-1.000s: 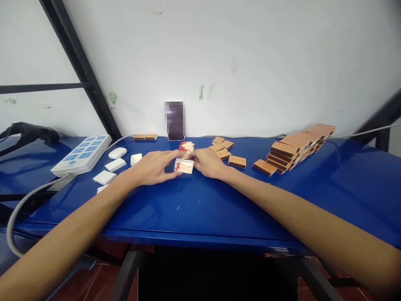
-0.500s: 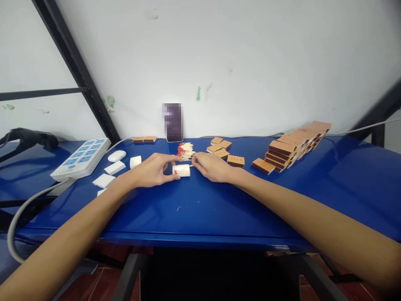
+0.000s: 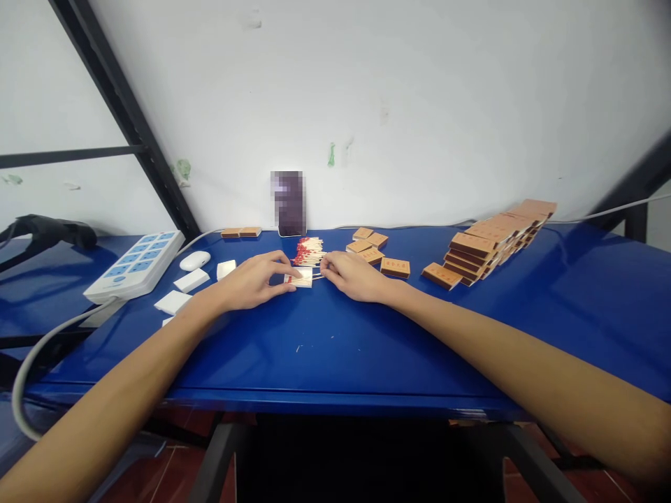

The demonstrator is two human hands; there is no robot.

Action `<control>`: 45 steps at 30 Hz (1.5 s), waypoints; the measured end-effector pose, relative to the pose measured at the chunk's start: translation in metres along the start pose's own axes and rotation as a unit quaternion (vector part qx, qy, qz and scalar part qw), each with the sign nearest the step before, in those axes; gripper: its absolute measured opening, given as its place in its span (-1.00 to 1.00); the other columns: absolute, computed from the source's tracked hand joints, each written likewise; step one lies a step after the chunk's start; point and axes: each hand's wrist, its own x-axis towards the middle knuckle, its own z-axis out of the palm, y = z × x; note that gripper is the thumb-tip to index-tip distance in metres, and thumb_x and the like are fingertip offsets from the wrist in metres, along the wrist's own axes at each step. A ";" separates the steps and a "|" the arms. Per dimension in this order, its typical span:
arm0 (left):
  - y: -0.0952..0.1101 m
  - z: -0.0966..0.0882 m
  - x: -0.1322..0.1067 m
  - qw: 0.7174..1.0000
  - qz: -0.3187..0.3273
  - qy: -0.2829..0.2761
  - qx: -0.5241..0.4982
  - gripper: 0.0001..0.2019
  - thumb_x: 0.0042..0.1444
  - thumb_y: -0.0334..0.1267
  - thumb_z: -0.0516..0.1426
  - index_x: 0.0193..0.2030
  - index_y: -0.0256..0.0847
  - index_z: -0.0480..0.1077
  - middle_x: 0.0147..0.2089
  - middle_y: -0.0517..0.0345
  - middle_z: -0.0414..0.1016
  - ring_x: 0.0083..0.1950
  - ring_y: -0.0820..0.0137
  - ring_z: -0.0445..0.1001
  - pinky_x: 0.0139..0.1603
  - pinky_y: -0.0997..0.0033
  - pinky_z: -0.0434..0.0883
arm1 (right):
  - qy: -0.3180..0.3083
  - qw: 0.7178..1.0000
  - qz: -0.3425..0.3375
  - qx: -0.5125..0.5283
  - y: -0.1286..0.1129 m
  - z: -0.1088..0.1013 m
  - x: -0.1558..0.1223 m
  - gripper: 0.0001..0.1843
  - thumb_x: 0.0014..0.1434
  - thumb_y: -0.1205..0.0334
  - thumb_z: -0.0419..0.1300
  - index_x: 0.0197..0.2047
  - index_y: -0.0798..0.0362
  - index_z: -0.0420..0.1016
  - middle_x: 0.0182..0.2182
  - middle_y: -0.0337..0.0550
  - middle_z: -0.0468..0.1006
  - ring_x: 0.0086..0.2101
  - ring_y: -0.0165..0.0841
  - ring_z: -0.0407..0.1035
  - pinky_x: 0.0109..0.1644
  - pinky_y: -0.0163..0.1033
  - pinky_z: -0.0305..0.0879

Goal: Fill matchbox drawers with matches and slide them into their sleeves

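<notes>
A small white matchbox tray (image 3: 306, 282) lies on the blue table with red-tipped matches inside. My left hand (image 3: 254, 281) grips it from the left, the thumb at the near side and a finger reaching over the tray. From the right, my right hand (image 3: 350, 275) pinches the pale ends of matchsticks (image 3: 316, 276) that stick out over the tray's right end; their exact number is unclear. Just behind both hands is a loose heap of red-headed matches (image 3: 310, 251).
Orange-brown matchboxes (image 3: 395, 267) lie right of my hands, beside a large leaning stack (image 3: 487, 241). White trays (image 3: 191, 280), a white oval case (image 3: 194, 260) and a power strip (image 3: 135, 265) are on the left. A phone (image 3: 292, 204) leans against the wall.
The tray has shifted slightly left and away from me. My left finger has come down over the tray, and more matchstick ends show between tray and right hand.
</notes>
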 end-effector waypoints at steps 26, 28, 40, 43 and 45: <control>0.002 0.001 0.000 0.997 -0.073 -0.001 0.008 -0.60 0.21 0.06 0.08 0.06 -0.13 0.36 -0.12 0.10 0.49 -0.23 0.32 0.43 -0.20 0.36 0.29 | -0.045 0.994 0.026 -0.093 0.007 -0.002 -0.001 -0.84 0.31 0.36 -0.06 -0.20 0.07 0.33 -0.20 -0.03 0.51 -0.20 -0.25 0.35 -0.18 -0.21 0.13; 0.002 0.001 0.000 0.998 -0.068 0.006 0.006 -0.60 0.21 0.07 0.08 0.05 -0.15 0.35 -0.14 0.10 0.50 -0.25 0.33 0.43 -0.21 0.36 0.29 | -0.045 0.994 0.021 -0.092 0.007 -0.003 -0.001 -0.85 0.31 0.34 -0.05 -0.22 0.07 0.33 -0.21 -0.04 0.51 -0.21 -0.25 0.35 -0.18 -0.21 0.12; 0.002 -0.001 0.001 1.000 0.001 -0.003 0.004 -0.57 0.35 0.02 -0.09 0.04 -0.14 0.47 -0.03 0.04 0.55 -0.07 0.29 0.50 -0.05 0.30 0.35 | -0.033 0.994 0.033 -0.100 -0.002 -0.006 -0.003 -0.82 0.34 0.36 -0.11 -0.18 0.09 0.29 -0.18 0.03 0.49 -0.19 -0.21 0.33 -0.15 -0.17 0.13; 0.001 -0.001 0.000 1.000 -0.007 -0.011 0.028 -0.57 0.35 0.02 -0.10 0.09 -0.12 0.45 -0.01 0.04 0.54 -0.04 0.28 0.49 -0.05 0.29 0.35 | -0.003 0.994 0.038 -0.103 -0.002 -0.007 -0.003 -0.81 0.36 0.35 -0.14 -0.16 0.10 0.28 -0.19 0.03 0.48 -0.22 -0.23 0.32 -0.18 -0.17 0.12; -0.001 0.000 0.000 0.999 -0.014 -0.007 0.037 -0.56 0.33 0.04 -0.08 0.15 -0.11 0.40 0.01 0.03 0.52 -0.05 0.27 0.48 -0.07 0.29 0.35 | 0.018 0.994 0.034 -0.099 -0.002 -0.007 -0.003 -0.80 0.37 0.33 -0.16 -0.15 0.10 0.27 -0.18 0.02 0.46 -0.23 -0.23 0.31 -0.18 -0.17 0.12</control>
